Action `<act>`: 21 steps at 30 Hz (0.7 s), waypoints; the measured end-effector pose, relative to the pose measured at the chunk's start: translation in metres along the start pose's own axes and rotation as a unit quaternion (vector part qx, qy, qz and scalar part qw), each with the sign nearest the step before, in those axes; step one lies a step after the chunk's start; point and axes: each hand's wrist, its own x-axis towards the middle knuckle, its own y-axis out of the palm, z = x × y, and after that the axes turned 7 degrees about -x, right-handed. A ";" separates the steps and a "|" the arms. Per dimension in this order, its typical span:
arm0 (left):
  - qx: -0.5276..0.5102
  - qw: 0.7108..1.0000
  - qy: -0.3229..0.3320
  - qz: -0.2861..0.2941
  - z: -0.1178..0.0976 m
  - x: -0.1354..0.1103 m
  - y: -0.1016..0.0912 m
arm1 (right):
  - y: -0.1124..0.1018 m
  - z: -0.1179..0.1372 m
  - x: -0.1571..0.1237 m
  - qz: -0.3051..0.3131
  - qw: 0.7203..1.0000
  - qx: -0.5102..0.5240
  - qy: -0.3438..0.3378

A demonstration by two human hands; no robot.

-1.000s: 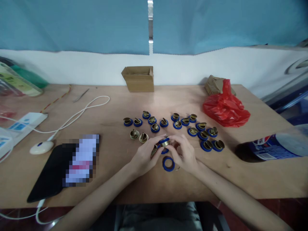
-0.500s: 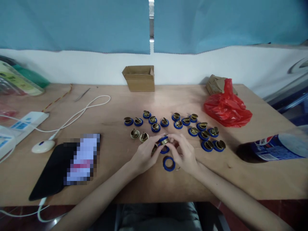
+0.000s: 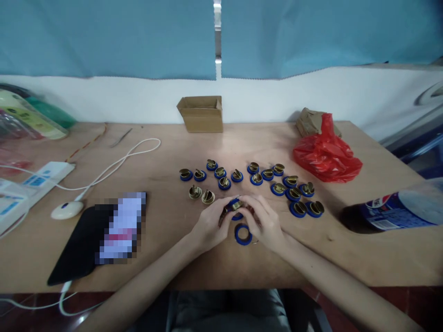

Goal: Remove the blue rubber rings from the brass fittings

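Between the fingertips of both hands is a brass-coloured round fitting with a blue ring [image 3: 236, 205], held just above the table. My left hand [image 3: 215, 220] pinches its left side, and my right hand [image 3: 263, 220] grips it from the right. Fingers partly cover the piece, so its full shape is hidden. Another blue-rimmed piece [image 3: 237, 216] lies beneath the hands, mostly covered. Closer to me sits a loose blue ring [image 3: 243, 234] with an open centre. Beyond the hands, several blue-ringed brass fittings [image 3: 256, 179] are spread about, and two fittings with pale rims [image 3: 208, 197] lie left of them.
A small open cardboard box [image 3: 202, 121] stands by the wall. At right are a red plastic bag [image 3: 327, 157] and a cola bottle [image 3: 387, 212] on its side. Leftward lie a phone [image 3: 121, 230], a black tablet-like slab [image 3: 81, 244], a white cable [image 3: 119, 161] and a power strip [image 3: 41, 182].
The held fitting has turned and tilted between my fingertips. Both hands stay in nearly the same place, and the pieces on the table lie as before.
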 end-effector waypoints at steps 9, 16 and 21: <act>-0.017 1.000 0.007 0.022 0.001 0.000 0.000 | 0.001 -0.002 -0.002 0.013 0.999 0.008 0.044; -0.049 0.998 0.028 0.032 0.000 0.002 -0.004 | 0.001 0.002 -0.001 0.036 0.998 0.017 0.046; -0.051 0.997 0.037 0.049 0.001 0.004 -0.005 | 0.002 -0.001 -0.002 0.055 0.998 0.013 0.037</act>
